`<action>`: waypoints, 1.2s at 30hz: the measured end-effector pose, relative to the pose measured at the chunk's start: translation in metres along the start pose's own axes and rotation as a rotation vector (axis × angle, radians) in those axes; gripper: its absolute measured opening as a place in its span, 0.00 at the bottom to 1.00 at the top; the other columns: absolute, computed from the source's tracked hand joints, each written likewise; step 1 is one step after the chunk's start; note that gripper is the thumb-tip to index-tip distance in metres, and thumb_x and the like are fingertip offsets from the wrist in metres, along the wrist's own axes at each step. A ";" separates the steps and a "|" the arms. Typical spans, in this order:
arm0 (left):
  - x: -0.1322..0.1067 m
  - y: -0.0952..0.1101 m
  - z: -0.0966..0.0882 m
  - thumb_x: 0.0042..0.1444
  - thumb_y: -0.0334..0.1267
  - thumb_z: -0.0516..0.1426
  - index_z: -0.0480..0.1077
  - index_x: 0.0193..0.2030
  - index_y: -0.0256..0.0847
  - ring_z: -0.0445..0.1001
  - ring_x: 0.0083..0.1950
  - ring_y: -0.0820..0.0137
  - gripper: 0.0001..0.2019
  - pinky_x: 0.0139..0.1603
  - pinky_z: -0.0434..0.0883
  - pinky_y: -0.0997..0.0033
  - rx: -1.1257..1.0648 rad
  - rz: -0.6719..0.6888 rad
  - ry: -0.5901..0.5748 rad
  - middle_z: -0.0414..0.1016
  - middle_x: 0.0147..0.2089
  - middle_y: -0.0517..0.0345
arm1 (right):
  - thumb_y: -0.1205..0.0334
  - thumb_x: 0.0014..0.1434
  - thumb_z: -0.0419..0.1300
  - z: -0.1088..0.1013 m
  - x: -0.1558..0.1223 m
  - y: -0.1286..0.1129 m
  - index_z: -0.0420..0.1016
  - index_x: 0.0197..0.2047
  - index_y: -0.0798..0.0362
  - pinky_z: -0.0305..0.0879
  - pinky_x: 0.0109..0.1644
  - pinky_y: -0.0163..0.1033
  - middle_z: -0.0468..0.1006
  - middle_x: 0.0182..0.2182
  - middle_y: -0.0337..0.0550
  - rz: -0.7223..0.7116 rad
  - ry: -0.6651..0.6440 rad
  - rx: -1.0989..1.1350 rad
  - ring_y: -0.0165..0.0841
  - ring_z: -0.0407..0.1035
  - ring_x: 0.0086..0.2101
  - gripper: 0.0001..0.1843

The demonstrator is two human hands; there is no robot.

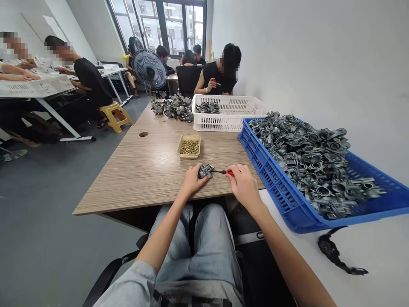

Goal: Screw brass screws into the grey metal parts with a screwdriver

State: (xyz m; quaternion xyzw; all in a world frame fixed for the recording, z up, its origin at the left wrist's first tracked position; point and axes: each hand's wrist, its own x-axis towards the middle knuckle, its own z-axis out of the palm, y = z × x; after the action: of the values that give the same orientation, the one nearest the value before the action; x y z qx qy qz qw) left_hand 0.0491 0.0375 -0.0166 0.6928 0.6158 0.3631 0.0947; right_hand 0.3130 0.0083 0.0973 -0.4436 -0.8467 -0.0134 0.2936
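Observation:
My left hand (192, 178) is closed around a small grey metal part (205, 170) resting on the wooden table (143, 166) near its front edge. My right hand (243, 183) grips a red-handled screwdriver (227, 172); its thin shaft points left and its tip meets the part. A small beige tray of brass screws (189, 146) sits just beyond both hands.
A blue crate (271, 183) heaped with grey metal parts stands at my right. A white basket (228, 115) and a loose pile of parts (174, 107) lie farther back. A person sits at the far end, others at left tables. A fan (149, 69) stands behind.

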 end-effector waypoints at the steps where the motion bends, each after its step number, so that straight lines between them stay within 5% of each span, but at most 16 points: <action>1: 0.000 0.000 0.000 0.66 0.52 0.68 0.73 0.65 0.47 0.78 0.58 0.48 0.25 0.62 0.75 0.49 0.001 0.000 -0.003 0.84 0.61 0.48 | 0.57 0.82 0.55 -0.001 0.000 0.001 0.77 0.54 0.45 0.66 0.36 0.41 0.81 0.47 0.49 -0.008 -0.009 -0.008 0.45 0.72 0.51 0.09; 8: 0.001 0.000 -0.001 0.66 0.52 0.68 0.73 0.66 0.47 0.79 0.59 0.48 0.25 0.63 0.75 0.48 -0.006 0.002 -0.002 0.84 0.62 0.48 | 0.50 0.83 0.55 0.003 -0.001 0.001 0.75 0.59 0.48 0.69 0.40 0.42 0.83 0.47 0.50 0.070 0.041 0.025 0.45 0.75 0.48 0.13; 12: 0.001 0.000 -0.001 0.67 0.52 0.67 0.73 0.66 0.48 0.79 0.59 0.48 0.25 0.63 0.75 0.48 -0.002 -0.009 -0.016 0.84 0.62 0.49 | 0.45 0.83 0.53 0.008 0.000 0.002 0.75 0.52 0.49 0.65 0.37 0.41 0.81 0.41 0.48 0.177 0.077 0.002 0.44 0.76 0.42 0.18; 18: 0.001 0.000 -0.001 0.66 0.52 0.68 0.73 0.67 0.47 0.79 0.59 0.47 0.26 0.64 0.75 0.48 0.003 -0.006 -0.009 0.84 0.62 0.48 | 0.59 0.82 0.55 0.004 0.000 0.003 0.77 0.55 0.45 0.72 0.41 0.42 0.81 0.50 0.50 -0.033 -0.001 -0.010 0.46 0.72 0.53 0.09; 22: 0.001 0.001 -0.001 0.66 0.50 0.68 0.73 0.66 0.47 0.78 0.59 0.48 0.25 0.64 0.75 0.47 0.000 0.003 -0.009 0.84 0.62 0.48 | 0.69 0.79 0.55 0.008 -0.002 0.003 0.78 0.58 0.45 0.75 0.44 0.43 0.79 0.54 0.50 -0.088 -0.069 -0.004 0.44 0.72 0.54 0.14; 28: 0.000 0.001 0.000 0.66 0.50 0.68 0.73 0.66 0.48 0.78 0.59 0.48 0.25 0.64 0.75 0.47 0.005 -0.002 -0.009 0.84 0.62 0.49 | 0.60 0.81 0.57 0.010 -0.001 0.006 0.78 0.58 0.46 0.75 0.46 0.43 0.82 0.51 0.49 -0.049 -0.036 0.017 0.44 0.74 0.53 0.09; 36: 0.001 0.001 0.001 0.65 0.49 0.69 0.73 0.65 0.48 0.79 0.59 0.47 0.24 0.62 0.76 0.47 0.004 0.004 -0.001 0.84 0.62 0.49 | 0.52 0.83 0.54 0.000 0.002 0.006 0.79 0.55 0.49 0.71 0.48 0.44 0.85 0.48 0.52 0.079 0.150 0.047 0.45 0.78 0.49 0.15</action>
State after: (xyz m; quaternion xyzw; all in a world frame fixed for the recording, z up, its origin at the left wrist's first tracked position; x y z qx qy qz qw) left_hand 0.0506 0.0381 -0.0162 0.6943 0.6152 0.3616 0.0928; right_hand 0.3168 0.0138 0.0972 -0.4674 -0.8043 -0.0151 0.3667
